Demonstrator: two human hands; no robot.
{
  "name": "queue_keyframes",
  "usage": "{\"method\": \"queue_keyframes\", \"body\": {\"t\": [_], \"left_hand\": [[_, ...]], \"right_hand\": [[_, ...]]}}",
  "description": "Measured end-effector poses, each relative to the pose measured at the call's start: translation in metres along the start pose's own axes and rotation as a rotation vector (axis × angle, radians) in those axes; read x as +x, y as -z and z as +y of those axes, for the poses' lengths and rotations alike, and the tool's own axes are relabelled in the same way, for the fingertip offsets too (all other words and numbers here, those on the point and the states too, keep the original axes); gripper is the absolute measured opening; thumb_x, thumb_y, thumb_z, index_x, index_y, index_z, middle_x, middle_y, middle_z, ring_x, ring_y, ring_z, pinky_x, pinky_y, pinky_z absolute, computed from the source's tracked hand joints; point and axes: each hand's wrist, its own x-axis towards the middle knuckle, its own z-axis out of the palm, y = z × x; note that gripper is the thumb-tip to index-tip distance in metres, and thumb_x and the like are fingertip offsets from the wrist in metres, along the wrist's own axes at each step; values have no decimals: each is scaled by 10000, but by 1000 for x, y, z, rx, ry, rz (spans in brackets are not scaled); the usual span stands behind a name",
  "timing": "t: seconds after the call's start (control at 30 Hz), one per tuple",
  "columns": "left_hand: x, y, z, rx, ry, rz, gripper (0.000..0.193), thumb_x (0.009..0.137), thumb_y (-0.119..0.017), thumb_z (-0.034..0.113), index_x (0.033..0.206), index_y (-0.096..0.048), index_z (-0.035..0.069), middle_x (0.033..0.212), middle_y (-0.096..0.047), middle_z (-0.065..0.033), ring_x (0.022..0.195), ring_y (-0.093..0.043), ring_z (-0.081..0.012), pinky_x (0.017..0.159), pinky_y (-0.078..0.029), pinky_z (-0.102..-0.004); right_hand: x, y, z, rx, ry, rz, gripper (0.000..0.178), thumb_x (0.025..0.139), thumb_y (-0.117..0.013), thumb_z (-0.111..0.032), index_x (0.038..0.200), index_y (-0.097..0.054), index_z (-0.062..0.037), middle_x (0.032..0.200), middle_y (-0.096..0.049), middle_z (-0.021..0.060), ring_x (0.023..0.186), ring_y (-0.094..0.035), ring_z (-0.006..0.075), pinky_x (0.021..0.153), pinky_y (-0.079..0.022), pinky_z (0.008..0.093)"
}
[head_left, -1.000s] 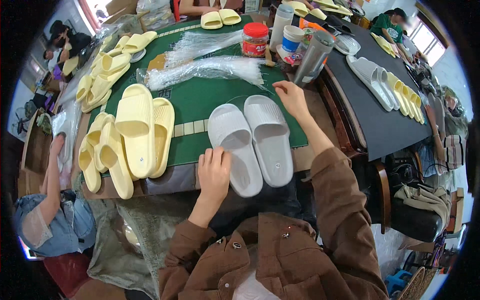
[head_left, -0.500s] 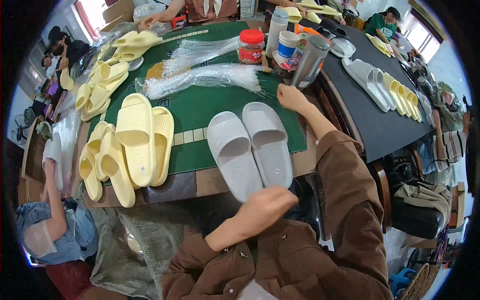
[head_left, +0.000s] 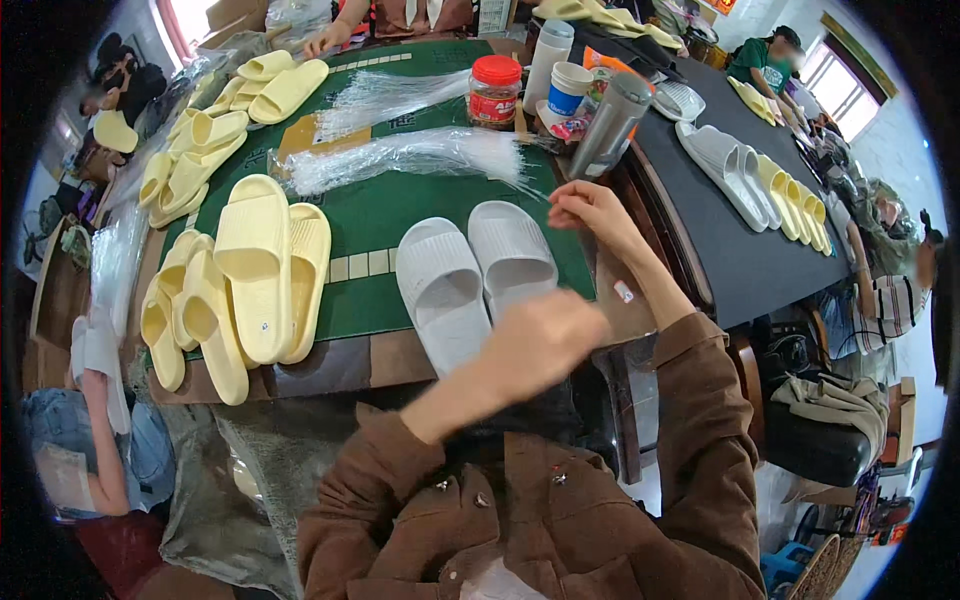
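The left hand [head_left: 545, 335] is hovering loosely curled in the centre of the frame, gripping nothing, just over the near end of the pair of white slippers [head_left: 475, 275] lying side by side on the green mat [head_left: 390, 215]. Above and right of centre, the right hand [head_left: 590, 208] is pinching its fingertips together beside the bundle of clear plastic strands [head_left: 410, 155]; whether it is gripping a strand cannot be told.

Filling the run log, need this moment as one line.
left hand: raised over white slippers, empty | right hand: pinching at clear strands
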Motion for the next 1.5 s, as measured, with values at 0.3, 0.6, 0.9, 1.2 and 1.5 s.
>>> {"method": "queue_keyframes", "body": {"t": [0.3, 0.6, 0.9, 1.2, 1.5], "left_hand": [[15, 91, -225, 611, 581, 36, 497, 883, -542, 197, 1345, -424, 55, 1431, -376, -157, 1277, -391, -388, 1029, -360, -512], [19, 65, -280, 808, 864, -219, 538, 968, -347, 367, 1472, -273, 193, 1547, -201, -94, 1407, -190, -375, 1104, -160, -606], [12, 80, -286, 742, 868, -196, 537, 968, -328, 366, 1471, -275, 184, 1550, -202, -73, 1418, -175, -350, 1122, -129, -587], [40, 92, -83, 58, 398, 217, 267, 892, -560, 134, 1122, -628, 18, 1054, -655, -166, 842, -645, -272, 754, -504, -347], [-18, 10, 27, -415, 246, -124, 154, 847, -637, 65, 991, -665, 19, 919, -656, -81, 713, -592, -182, 638, -462, -271]], "right_hand": [[20, -32, -2, 22, 170, 142, 161, 921, -572, -99, 1016, -646, 8, 943, -680, 57, 889, -645, 132, 726, -537, 263], [-31, -11, -5, 420, 180, 419, 138, 965, -532, -184, 988, -598, -65, 1068, -639, 67, 1028, -589, 140, 791, -529, 304], [-116, 93, -67, 718, 790, 764, 153, 964, -533, -176, 1077, -549, -75, 992, -620, 97, 1002, -612, 234, 749, -528, 252], [-157, 16, -106, 566, 549, 468, 236, 962, -492, -91, 1190, -493, -31, 786, -553, 74, 653, -524, 132, 602, -450, 238], [-185, -13, -115, 365, 582, 400, 108, 960, -471, -68, 1051, -505, -19, 840, -599, 116, 720, -593, 169, 613, -468, 246]]}}
